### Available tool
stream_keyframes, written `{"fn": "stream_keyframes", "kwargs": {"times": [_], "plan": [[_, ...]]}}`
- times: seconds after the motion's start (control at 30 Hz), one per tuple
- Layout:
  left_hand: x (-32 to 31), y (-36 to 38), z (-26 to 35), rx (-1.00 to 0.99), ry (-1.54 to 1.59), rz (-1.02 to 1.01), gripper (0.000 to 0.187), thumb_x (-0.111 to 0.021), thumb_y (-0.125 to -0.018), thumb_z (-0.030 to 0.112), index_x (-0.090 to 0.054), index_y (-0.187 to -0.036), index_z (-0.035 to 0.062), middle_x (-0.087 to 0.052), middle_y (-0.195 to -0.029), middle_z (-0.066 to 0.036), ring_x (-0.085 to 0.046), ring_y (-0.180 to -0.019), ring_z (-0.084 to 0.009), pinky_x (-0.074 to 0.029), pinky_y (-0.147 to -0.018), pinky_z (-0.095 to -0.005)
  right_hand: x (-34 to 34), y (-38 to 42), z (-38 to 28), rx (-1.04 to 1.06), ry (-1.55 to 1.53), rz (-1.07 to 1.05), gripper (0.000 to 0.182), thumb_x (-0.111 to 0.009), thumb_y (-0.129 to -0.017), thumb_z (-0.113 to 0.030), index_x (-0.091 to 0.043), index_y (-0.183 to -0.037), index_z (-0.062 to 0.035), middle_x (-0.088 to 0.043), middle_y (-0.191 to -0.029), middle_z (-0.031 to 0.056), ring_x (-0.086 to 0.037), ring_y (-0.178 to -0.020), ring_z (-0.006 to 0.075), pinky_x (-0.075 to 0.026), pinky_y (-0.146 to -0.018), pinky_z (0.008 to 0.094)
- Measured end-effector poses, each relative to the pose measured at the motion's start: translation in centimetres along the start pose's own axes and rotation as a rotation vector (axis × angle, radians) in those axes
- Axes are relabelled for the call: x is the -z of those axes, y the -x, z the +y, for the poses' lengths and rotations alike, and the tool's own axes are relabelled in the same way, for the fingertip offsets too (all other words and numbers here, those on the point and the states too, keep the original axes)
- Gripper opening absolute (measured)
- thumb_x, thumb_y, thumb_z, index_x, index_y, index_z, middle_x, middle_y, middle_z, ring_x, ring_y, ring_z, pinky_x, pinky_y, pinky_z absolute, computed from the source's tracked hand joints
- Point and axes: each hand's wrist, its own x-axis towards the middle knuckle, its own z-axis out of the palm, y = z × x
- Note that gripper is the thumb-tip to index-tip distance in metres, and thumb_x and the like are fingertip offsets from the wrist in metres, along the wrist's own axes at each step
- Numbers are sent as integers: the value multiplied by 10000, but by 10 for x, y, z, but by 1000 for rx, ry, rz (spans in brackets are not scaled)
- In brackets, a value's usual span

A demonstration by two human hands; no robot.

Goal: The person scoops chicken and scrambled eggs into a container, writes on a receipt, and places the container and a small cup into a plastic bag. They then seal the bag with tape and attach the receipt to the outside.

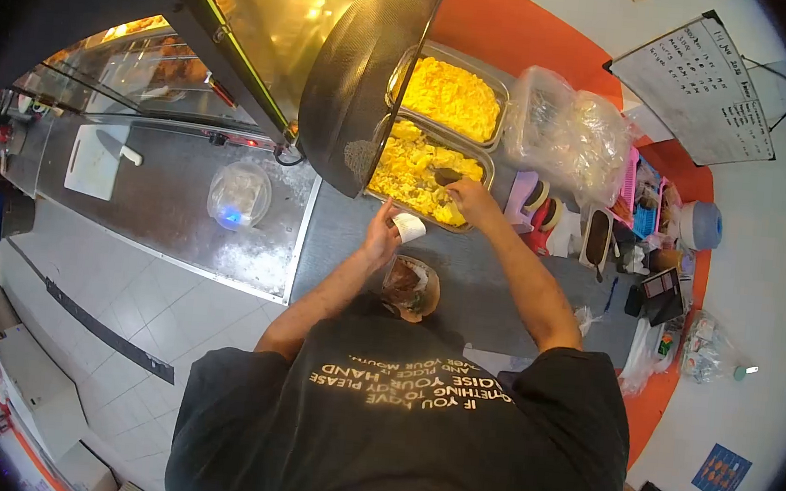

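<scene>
My left hand (382, 237) has its fingers closed around a small white paper cup or packet (409, 227), held just in front of a metal tray (490, 174) of chunky yellow food. Over that tray's right side, my right hand (473, 202) is closed on a dark spoon-like utensil (449, 176), whose end rests in the food. The fingers partly cover its handle. Below my left hand, close to my shirt, sits an open container (424, 290) with browned meat and some greens. Behind the first tray is a second one filled with shredded-looking yellow food (448, 96).
A dark perforated hood (360, 84) overhangs the trays' left side. Clear plastic containers (540, 118), tape rolls (537, 197) and a narrow sauce-filled tray (598, 235) stand to the right. Leftward, a counter holds a plastic-lidded tub (238, 196) and a knife (130, 155) on a white board (91, 168).
</scene>
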Motion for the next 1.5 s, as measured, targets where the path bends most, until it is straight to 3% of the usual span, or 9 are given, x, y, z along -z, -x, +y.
{"fn": "stream_keyframes", "kwargs": {"times": [0.2, 0.37, 0.53, 0.67, 0.77, 0.97, 1.3, 1.4, 1.5], "plan": [[-11, 7, 6, 15, 82, 73, 658, -447, -962, 570, -403, -1214, -36, -466, -1200, -168, -559, -1135, -329, -462, -998, -477, -28, 36, -52, -422, -248, 222, 261, -624, -900, -237, -718, -999, -15, -699, -880, 197, -679, -830, 349, -517, -733, 405], [-3, 3, 6, 29, 99, 85, 690, -450, -954, 586, -390, -1237, -40, -469, -1209, -172, -566, -1120, -323, -478, -977, -457, -57, 25, -95, -521, -309, 537, 280, -627, -916, -256, -719, -930, 8, -702, -816, 191, -683, -764, 344, -507, -692, 409], [-4, 11, 19, 29, 72, 95, 656, -418, -987, 524, -413, -1271, -68, -552, -1182, -190, -600, -1074, -294, -507, -913, -443, -58, 10, -93, -656, -310, 540, 290, -625, -920, -262, -717, -933, 13, -700, -790, 184, -687, -739, 314, -504, -681, 398], [46, -39, -8, -390, -56, 301, 453, -448, -978, 367, -625, -1122, -24, -666, -994, -128, -646, -872, -217, -494, -766, -344, -48, -5, -105, -823, -385, 478, 282, -613, -929, -249, -718, -951, 11, -704, -798, 178, -696, -744, 279, -508, -680, 367], [57, -48, -11, -506, -345, 389, 361, -502, -1009, 322, -611, -1123, -2, -656, -994, -68, -629, -768, -133, -490, -657, -275, -74, -23, -102, -581, -410, 686, 256, -611, -922, -219, -717, -964, 11, -707, -838, 186, -700, -775, 300, -520, -704, 362], [10, -3, 29, -458, -877, 556, 315, -667, -904, 285, -681, -962, -24, -672, -781, -64, -604, -702, -145, -486, -643, -315, -87, -66, -121, -410, -384, 592, 202, -597, -903, -152, -704, -982, 0, -679, -875, 228, -661, -813, 376, -517, -736, 430], [10, -26, 4, -849, -869, 633, 261, -681, -818, 148, -599, -939, -68, -663, -951, -285, -649, -900, -413, -484, -757, -483, -116, -114, -90, 53, -351, 273, 132, -567, -836, -94, -658, -855, -2, -660, -854, 240, -638, -794, 417, -518, -699, 428], [7, -22, 7, -798, -923, 656, 287, -698, -819, 155, -590, -941, -81, -642, -954, -307, -628, -917, -452, -474, -775, -506, -103, -123, -80, 95, -500, 120, 127, -586, -844, -101, -666, -865, -5, -687, -811, 197, -673, -723, 354, -521, -644, 383], [6, -18, 11, -718, -923, 622, 315, -710, -825, 189, -589, -921, -86, -633, -926, -304, -621, -904, -459, -472, -773, -505, -61, -133, -88, -276, -781, -29, 199, -645, -890, -151, -678, -949, 37, -712, -798, 103, -697, -727, 186, -556, -670, 356]]}}
